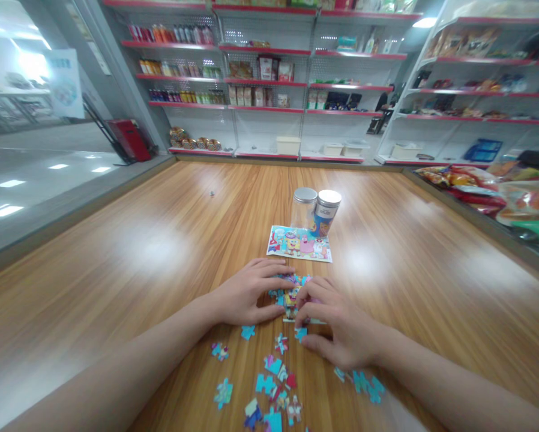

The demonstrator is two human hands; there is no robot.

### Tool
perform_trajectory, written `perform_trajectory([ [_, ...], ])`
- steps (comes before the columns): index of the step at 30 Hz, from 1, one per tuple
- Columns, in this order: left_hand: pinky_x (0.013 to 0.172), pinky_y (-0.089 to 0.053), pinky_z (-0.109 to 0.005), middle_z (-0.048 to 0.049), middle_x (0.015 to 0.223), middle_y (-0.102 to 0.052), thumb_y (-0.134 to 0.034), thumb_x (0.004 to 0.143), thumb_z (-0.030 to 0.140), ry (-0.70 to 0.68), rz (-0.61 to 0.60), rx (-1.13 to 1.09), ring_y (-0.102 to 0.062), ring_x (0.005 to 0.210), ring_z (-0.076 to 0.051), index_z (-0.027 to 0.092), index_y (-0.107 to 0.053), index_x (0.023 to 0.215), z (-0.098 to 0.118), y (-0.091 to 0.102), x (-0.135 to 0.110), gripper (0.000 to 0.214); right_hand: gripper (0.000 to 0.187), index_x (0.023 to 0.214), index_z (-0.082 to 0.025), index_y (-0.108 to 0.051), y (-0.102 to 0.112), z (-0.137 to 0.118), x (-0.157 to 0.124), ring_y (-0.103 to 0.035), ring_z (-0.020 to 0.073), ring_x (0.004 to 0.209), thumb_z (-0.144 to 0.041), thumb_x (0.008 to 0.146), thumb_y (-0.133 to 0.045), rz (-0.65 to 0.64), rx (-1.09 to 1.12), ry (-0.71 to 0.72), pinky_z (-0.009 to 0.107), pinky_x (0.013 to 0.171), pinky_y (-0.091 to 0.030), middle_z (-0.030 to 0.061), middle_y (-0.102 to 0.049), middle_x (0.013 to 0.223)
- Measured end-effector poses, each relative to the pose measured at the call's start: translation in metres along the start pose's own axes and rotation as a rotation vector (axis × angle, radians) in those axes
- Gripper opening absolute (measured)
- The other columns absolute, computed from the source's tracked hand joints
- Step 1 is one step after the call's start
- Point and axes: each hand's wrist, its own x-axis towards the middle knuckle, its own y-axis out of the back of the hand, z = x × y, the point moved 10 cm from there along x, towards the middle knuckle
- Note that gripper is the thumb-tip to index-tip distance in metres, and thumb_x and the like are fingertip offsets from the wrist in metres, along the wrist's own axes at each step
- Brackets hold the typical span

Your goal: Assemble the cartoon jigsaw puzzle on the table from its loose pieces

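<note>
My left hand (251,292) lies with its fingers stretched out, their tips on the left part of a partly joined jigsaw puzzle (292,298). On the puzzle's right side, my right hand (337,327) is curled, covering some of it. A light-blue puzzle piece (301,334) sits between its thumb and index fingertip. Just beyond the puzzle is a colourful cartoon picture sheet (299,245). Nearer to me are loose pieces, among them a blue one (248,332), a green-blue one (223,393) and a joined blue pair (367,385).
Behind the picture sheet stand a clear jar with a silver lid (304,207) and a blue printed canister (326,215). A tiny object (212,193) lies farther back on the wooden table (174,240). Packaged goods (476,192) lie at the right; stocked shelves (264,81) line the back.
</note>
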Motion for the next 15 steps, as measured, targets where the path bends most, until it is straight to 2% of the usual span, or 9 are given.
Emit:
perform_trajectory([
  [6,0.119,-0.035,-0.049,-0.005,0.15,-0.053,-0.063,0.093,0.041,0.006,-0.012,0.005,-0.046,0.14,-0.028,0.029,-0.061,0.136,-0.0008,-0.0012,0.0,0.045,0.026,0.1,-0.021,-0.067,-0.0011,-0.001,0.0003,-0.052,0.0255,0.107,-0.015,0.076,-0.075,-0.008,0.008,0.019,0.045,0.096,-0.039,0.0062,-0.058,0.113],
  [15,0.119,-0.035,-0.05,-0.0052,0.149,-0.053,-0.064,0.093,0.041,0.008,-0.009,0.001,-0.046,0.14,-0.029,0.029,-0.06,0.136,-0.0009,-0.0011,-0.0001,0.046,0.02,0.097,-0.022,-0.068,-0.001,0.0005,0.001,-0.052,0.0242,0.106,-0.015,0.079,-0.075,0.0,0.018,0.02,0.044,0.096,-0.039,0.0053,-0.058,0.11],
])
